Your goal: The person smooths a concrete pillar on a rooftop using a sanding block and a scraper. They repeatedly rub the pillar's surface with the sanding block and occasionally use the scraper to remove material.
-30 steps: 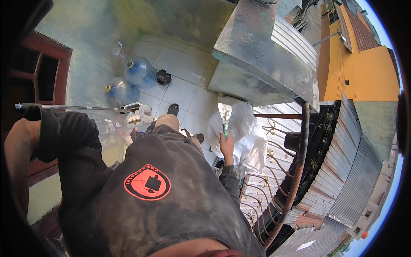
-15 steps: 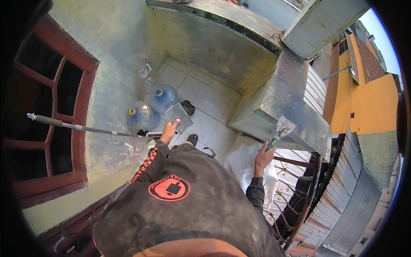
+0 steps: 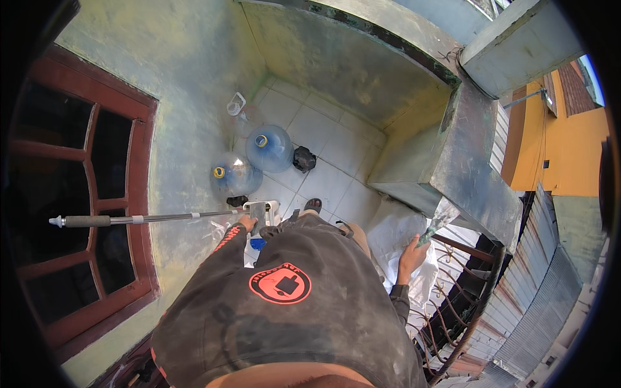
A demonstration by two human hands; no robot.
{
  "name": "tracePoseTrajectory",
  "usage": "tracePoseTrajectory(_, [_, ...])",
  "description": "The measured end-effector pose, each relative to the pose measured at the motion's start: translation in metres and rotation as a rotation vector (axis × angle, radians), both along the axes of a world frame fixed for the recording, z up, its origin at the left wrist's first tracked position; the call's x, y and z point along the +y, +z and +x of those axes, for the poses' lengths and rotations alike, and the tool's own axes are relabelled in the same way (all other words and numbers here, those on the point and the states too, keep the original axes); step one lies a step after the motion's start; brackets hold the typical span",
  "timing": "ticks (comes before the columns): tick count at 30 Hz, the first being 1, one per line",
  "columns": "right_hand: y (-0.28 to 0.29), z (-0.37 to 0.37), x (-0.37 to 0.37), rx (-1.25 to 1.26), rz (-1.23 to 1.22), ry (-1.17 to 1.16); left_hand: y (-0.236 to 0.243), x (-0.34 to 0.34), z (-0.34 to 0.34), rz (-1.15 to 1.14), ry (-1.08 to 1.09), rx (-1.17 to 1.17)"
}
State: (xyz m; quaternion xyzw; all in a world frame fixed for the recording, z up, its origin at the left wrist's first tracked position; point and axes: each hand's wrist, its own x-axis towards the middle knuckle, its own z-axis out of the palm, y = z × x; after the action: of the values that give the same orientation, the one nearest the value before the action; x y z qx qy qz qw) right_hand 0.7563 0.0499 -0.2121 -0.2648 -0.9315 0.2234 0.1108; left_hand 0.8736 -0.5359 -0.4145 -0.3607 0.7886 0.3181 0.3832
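While the right hand [image 3: 410, 260] wraps a scraper [image 3: 442, 216] near the ledge [image 3: 477, 169], the left hand [image 3: 247, 223], partly hidden, grips a grey plate [image 3: 258, 211] beside open floor [image 3: 335, 187].

Drk shirt [image 3: 284, 336], orange-red badge [image 3: 279, 282], red-blk check slv [image 3: 229, 237].
Grn-handled scraper [image 3: 430, 231] @4 o'clk; gry plate [image 3: 258, 213] @8; blue jug [image 3: 272, 153], ylw neck [image 3: 261, 140] @11; maroon window frame [image 3: 141, 161] @9.

Scraper blade [image 3: 444, 214] of blotchy metal
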Motion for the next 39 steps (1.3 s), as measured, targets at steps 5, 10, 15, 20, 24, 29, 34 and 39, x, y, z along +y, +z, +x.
tracePoseTrajectory(5, [-0.021, 0.057, -0.010, -0.127, -0.367, 0.033, 0.006, 0.058, -0.095, -0.014, -0.098, 0.179])
tracePoseTrajectory(10, [-0.046, 0.094, -0.009, -0.279, -0.514, 0.085, 0.047, 0.135, -0.194, 0.124, -0.358, 0.289])
tracePoseTrajectory(15, [-0.002, 0.068, 0.002, -0.171, -0.576, -0.019, 0.067, 0.190, -0.239, 0.177, -0.527, 0.345])
tracePoseTrajectory(20, [0.003, 0.060, 0.046, 0.045, -0.516, -0.025, 0.064, 0.218, -0.224, -0.012, -0.639, 0.270])
tracePoseTrajectory(24, [0.033, 0.044, 0.072, 0.142, -0.573, -0.074, 0.078, 0.241, -0.218, -0.054, -0.702, 0.215])
tracePoseTrajectory(29, [0.037, 0.022, 0.102, 0.110, -0.674, -0.095, 0.067, 0.270, -0.234, -0.057, -0.712, 0.284])
tracePoseTrajectory(34, [0.084, -0.001, 0.125, 0.300, -0.606, -0.045, 0.096, 0.326, -0.258, 0.075, -0.742, 0.443])
tracePoseTrajectory(39, [0.053, -0.015, 0.132, 0.076, -0.478, -0.022, 0.103, 0.345, -0.261, 0.022, -0.833, 0.381])
